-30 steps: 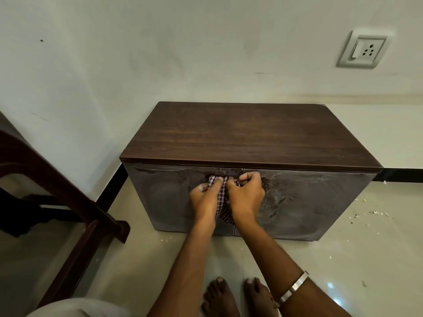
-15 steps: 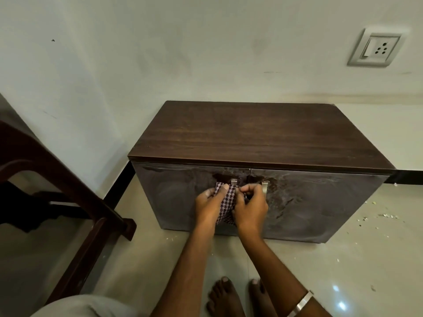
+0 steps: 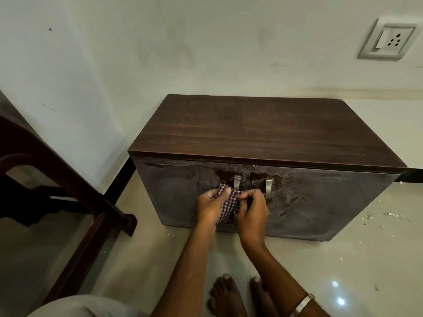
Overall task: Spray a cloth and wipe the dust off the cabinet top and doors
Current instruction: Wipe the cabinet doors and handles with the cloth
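A low dark wooden cabinet (image 3: 263, 131) stands against the wall, with two dusty, smeared doors (image 3: 178, 193) and two metal handles (image 3: 237, 183). A checked maroon-and-white cloth (image 3: 227, 208) is bunched in front of the doors, just below the handles. My left hand (image 3: 211, 205) grips its left side, thumb on top. My right hand (image 3: 253, 210) pinches its right side with curled fingers. No spray bottle is in view.
A dark wooden chair frame (image 3: 68, 184) stands at the left, close to the cabinet. Crumbs (image 3: 386, 215) lie scattered on the glossy tiled floor at the right. A wall socket (image 3: 389, 41) sits high on the right. My bare feet (image 3: 240, 294) are just before the cabinet.
Both hands with the cloth have come down from the doors' top edge to below the handles, which now show. The view has shifted so the cabinet sits further right.
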The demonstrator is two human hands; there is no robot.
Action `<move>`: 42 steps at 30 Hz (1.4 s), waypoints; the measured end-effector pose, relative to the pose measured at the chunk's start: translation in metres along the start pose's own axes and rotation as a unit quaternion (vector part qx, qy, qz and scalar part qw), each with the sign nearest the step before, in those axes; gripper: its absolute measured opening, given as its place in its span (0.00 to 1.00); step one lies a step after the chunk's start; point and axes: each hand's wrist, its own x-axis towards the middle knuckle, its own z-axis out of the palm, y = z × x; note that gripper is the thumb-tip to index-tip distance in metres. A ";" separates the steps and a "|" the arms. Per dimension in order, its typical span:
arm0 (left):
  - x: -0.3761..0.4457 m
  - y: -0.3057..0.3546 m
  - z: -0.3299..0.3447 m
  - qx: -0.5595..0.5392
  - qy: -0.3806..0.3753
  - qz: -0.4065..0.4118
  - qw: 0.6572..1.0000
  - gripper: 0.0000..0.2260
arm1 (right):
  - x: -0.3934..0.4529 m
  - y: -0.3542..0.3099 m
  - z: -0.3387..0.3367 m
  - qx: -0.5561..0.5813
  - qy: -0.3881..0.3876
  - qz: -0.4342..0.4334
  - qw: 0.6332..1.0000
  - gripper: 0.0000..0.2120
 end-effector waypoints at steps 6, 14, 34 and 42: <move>0.002 -0.006 0.002 -0.001 0.026 -0.003 1.000 0.09 | 0.003 0.012 0.002 -0.003 -0.020 0.041 0.999 0.17; 0.017 -0.018 0.004 0.032 0.069 0.010 0.997 0.08 | 0.005 0.020 0.010 -0.017 -0.001 0.057 0.998 0.18; -0.022 0.045 -0.037 0.277 -0.165 0.090 0.942 0.11 | 0.003 -0.033 -0.052 0.077 -0.392 0.148 0.905 0.14; -0.057 0.102 -0.058 0.285 -0.111 0.180 0.935 0.15 | 0.020 -0.099 -0.065 0.164 -0.398 0.077 0.899 0.15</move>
